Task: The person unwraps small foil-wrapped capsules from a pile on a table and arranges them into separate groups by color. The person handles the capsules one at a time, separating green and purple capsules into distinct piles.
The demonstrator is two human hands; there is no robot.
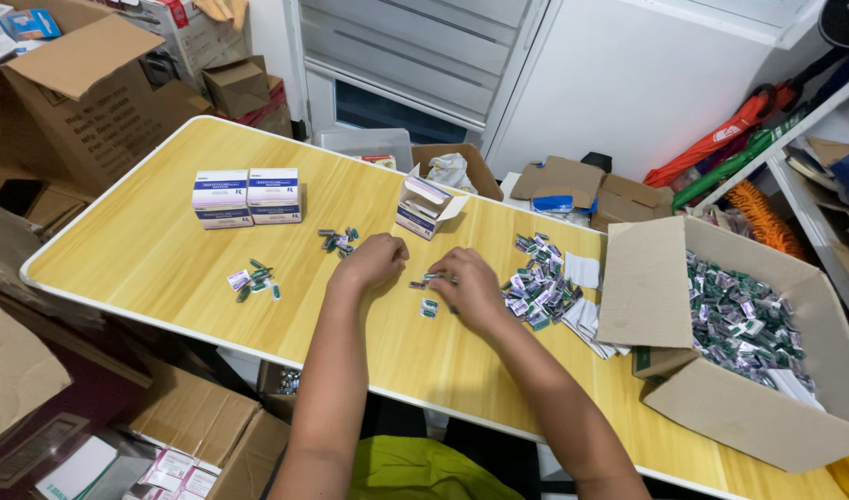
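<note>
**A:** Starting from the left of the yellow table (147,250), what do you see?

**B:** I see two white-and-purple cartons (249,196) side by side toward the far left; nearer me from them, a small cluster of green packets (254,279); right of the cartons, a second little cluster (337,241); then an opened small carton (424,206), its flaps up, behind the hands.

**A:** And the hands?

**B:** My left hand (374,261) rests on the table just right of that second cluster; it is curled into a loose fist, and I cannot tell whether anything is inside; my right hand (469,287) lies just beside it, fingers bent down onto a few small packets (431,277); pinched or merely pressed, I cannot tell.

**A:** Which way do those packets lie?

**B:** Between the two hands, at the right hand's fingertips, so the right is nearer; one more packet (429,307) sits just nearer me; too small to give a long axis.

**A:** Further right?

**B:** A big heap of packets (536,282), white paper slips (586,315), then a large cardboard box (647,287) full of packets.
</note>
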